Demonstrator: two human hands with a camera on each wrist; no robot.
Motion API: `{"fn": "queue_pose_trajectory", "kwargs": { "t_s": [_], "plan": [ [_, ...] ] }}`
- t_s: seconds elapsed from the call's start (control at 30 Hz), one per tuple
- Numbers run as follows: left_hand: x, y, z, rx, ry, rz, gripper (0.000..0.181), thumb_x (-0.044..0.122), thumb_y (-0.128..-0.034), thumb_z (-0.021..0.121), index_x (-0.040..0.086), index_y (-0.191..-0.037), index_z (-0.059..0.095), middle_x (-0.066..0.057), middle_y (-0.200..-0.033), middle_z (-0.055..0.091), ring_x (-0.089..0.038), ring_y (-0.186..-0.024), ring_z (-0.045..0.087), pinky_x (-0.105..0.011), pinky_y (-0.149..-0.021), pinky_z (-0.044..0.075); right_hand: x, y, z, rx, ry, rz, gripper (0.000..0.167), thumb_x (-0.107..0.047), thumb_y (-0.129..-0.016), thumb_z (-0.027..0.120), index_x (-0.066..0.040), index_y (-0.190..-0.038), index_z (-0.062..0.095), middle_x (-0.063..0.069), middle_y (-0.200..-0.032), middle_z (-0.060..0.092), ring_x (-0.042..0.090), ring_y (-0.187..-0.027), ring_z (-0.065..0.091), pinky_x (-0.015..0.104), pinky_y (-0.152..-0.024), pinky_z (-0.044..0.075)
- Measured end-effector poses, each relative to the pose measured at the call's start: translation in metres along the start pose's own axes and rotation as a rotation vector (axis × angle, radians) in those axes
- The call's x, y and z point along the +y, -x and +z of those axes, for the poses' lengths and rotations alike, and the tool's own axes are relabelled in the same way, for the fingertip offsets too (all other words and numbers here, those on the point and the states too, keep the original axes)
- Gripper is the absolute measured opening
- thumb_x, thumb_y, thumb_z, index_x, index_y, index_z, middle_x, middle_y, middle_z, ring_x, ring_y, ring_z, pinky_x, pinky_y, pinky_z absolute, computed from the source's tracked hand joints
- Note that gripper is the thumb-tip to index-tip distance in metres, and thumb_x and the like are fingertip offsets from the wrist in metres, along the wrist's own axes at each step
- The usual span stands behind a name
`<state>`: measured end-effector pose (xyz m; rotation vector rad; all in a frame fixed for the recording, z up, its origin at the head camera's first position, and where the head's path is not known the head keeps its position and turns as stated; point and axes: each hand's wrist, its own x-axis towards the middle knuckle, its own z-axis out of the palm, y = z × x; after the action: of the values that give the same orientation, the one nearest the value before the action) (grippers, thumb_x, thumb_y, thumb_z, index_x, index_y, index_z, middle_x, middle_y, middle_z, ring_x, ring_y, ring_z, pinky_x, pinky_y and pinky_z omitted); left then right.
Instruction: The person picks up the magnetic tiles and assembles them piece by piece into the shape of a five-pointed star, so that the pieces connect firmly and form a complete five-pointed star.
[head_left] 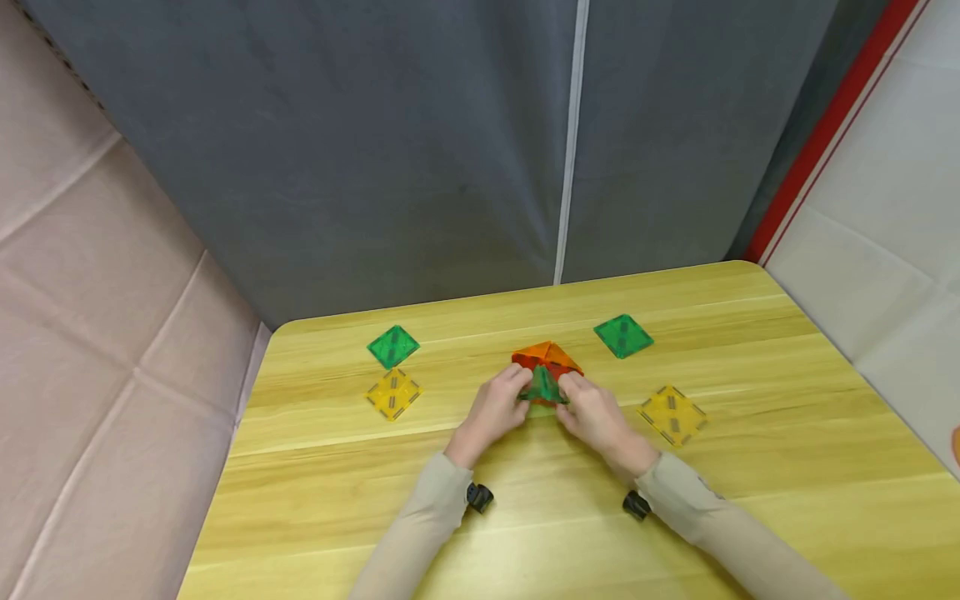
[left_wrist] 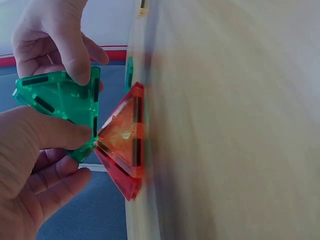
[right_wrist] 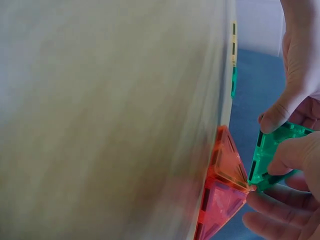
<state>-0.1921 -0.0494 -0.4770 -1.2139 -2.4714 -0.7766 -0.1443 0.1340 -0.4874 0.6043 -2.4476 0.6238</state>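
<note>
Both hands pinch a green translucent piece (head_left: 543,386) (left_wrist: 65,97) (right_wrist: 270,150), made of triangular tiles with dark edge strips. My left hand (head_left: 497,410) (left_wrist: 30,160) has its thumb on one side of it, and my right hand (head_left: 600,417) (left_wrist: 57,35) (right_wrist: 307,65) holds the opposite side. Beside the green piece, an orange and red peaked shape of triangles (head_left: 546,352) (left_wrist: 122,137) (right_wrist: 225,175) stands on the table. In both wrist views a corner of the green piece meets its tip; whether they are joined I cannot tell.
On the wooden table (head_left: 330,500), a green square (head_left: 393,346) and a yellow square (head_left: 393,394) lie to the left. Another green square (head_left: 623,336) and yellow square (head_left: 673,415) lie to the right. A grey curtain (head_left: 375,167) hangs behind the table.
</note>
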Motion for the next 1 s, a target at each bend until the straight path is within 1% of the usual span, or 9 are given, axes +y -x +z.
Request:
{"fn": "queue_pose_trajectory", "kwargs": {
  "t_s": [0.13,0.27,0.37,0.5,0.67,0.83,1.0],
  "plan": [
    [-0.0006,0.0005,0.0020,-0.036,-0.028,-0.015,0.031,-0.010,-0.0645,0.068,0.010,-0.082,0.052,0.001,-0.080,0.048,-0.011,-0.067,0.046,-0.016,-0.056,0.041,-0.0007,0.0012,0.0006,-0.063,0.007,0.017,0.040,0.006,-0.062,0.075,-0.009,-0.073,0.039,0.002,-0.075,0.047,0.014,-0.059,0.042,0.022,-0.044,0.036],
    [-0.0016,-0.0001,0.0042,-0.089,-0.068,-0.030,0.030,-0.009,-0.0645,0.067,0.011,-0.081,0.051,0.002,-0.080,0.046,-0.010,-0.068,0.044,-0.017,-0.055,0.039,-0.0010,0.0018,0.0011,-0.120,0.003,0.048,0.040,0.005,-0.062,0.074,-0.009,-0.073,0.039,0.000,-0.074,0.042,0.013,-0.061,0.039,0.020,-0.045,0.033],
    [-0.0021,-0.0007,0.0055,-0.123,-0.092,-0.036,0.030,-0.008,-0.0641,0.067,0.010,-0.081,0.050,0.001,-0.080,0.044,-0.011,-0.067,0.042,-0.017,-0.054,0.038,-0.0006,0.0022,0.0018,-0.151,0.000,0.068,0.039,0.005,-0.062,0.074,-0.009,-0.074,0.040,-0.001,-0.074,0.040,0.013,-0.062,0.039,0.021,-0.046,0.033],
    [-0.0021,-0.0015,0.0060,-0.149,-0.114,-0.043,0.030,-0.007,-0.0629,0.069,0.010,-0.080,0.052,0.002,-0.079,0.043,-0.011,-0.066,0.042,-0.018,-0.052,0.037,-0.0005,0.0019,0.0024,-0.188,-0.002,0.090,0.039,0.004,-0.063,0.074,-0.010,-0.074,0.040,-0.001,-0.074,0.038,0.013,-0.062,0.038,0.021,-0.046,0.033],
    [-0.0020,-0.0029,0.0062,-0.191,-0.170,-0.050,0.029,-0.003,-0.0642,0.071,0.011,-0.082,0.053,0.002,-0.079,0.043,-0.011,-0.069,0.044,-0.020,-0.054,0.039,-0.0001,0.0012,0.0033,-0.238,-0.010,0.115,0.039,0.002,-0.065,0.076,-0.012,-0.073,0.040,-0.003,-0.073,0.035,0.012,-0.062,0.037,0.021,-0.046,0.031],
    [-0.0015,-0.0048,0.0070,-0.221,-0.194,-0.052,0.027,-0.002,-0.0663,0.072,0.010,-0.084,0.055,0.002,-0.080,0.044,-0.013,-0.072,0.046,-0.021,-0.057,0.041,0.0019,0.0008,0.0052,-0.266,-0.014,0.127,0.037,0.000,-0.066,0.076,-0.011,-0.073,0.042,-0.002,-0.074,0.036,0.012,-0.062,0.038,0.021,-0.047,0.032],
    [-0.0013,-0.0072,0.0091,-0.244,-0.201,-0.045,0.025,-0.001,-0.0680,0.072,0.009,-0.085,0.056,0.001,-0.079,0.044,-0.013,-0.072,0.046,-0.022,-0.059,0.040,0.0044,0.0020,0.0075,-0.265,-0.015,0.127,0.034,0.001,-0.065,0.074,-0.010,-0.073,0.043,-0.002,-0.073,0.036,0.011,-0.060,0.038,0.021,-0.047,0.033]
  ]
}}
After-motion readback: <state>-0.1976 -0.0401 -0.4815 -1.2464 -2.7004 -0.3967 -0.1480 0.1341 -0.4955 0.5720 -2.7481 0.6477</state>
